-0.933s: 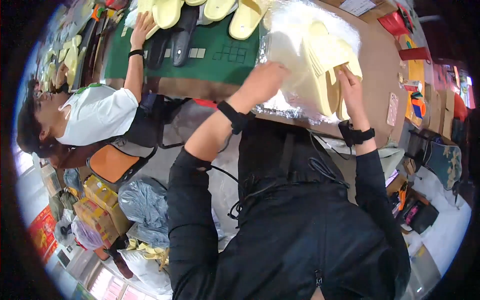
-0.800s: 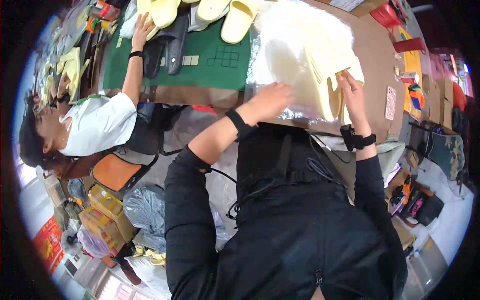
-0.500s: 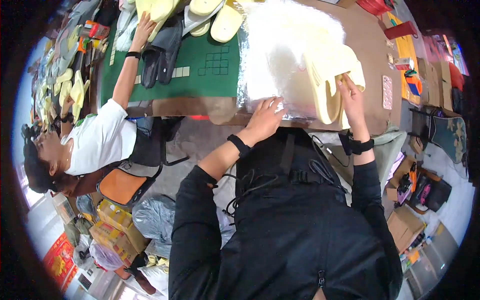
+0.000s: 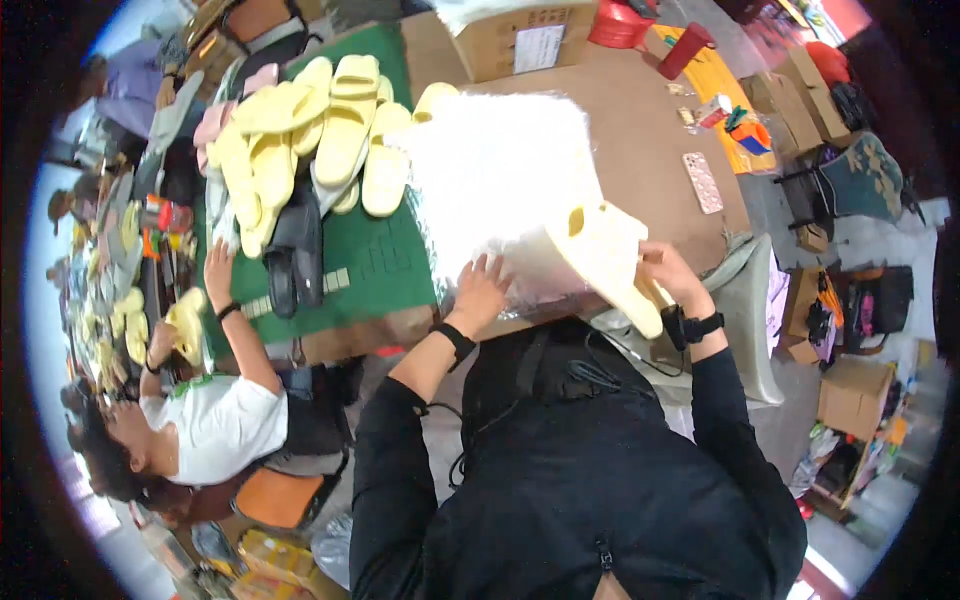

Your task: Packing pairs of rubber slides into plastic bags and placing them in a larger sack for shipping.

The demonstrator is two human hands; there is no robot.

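Note:
My right hand (image 4: 672, 272) grips a pair of pale yellow slippers (image 4: 607, 268) by their right side, fingers bent at the strap. The pair lies tilted over the lower right corner of a stack of clear plastic bags (image 4: 500, 165), which glares white. Its near end reaches the table's front edge. My left hand (image 4: 482, 292) rests on the bags' lower left part, fingers spread and holding nothing. How the two slippers sit against each other is partly hidden.
Yellow slippers (image 4: 340, 140) are heaped on a green mat (image 4: 375, 265) at left, with dark slippers (image 4: 296, 255) beside them. A co-worker's hand (image 4: 218, 272) reaches the mat's left side. A cardboard box (image 4: 525, 45) stands far back; a patterned phone (image 4: 703, 183) lies right.
The view has shifted, showing more of the table's far side. The yellow slippers have tipped left over the bags. My left fingers have spread. The co-worker's hand has left the upper slippers.

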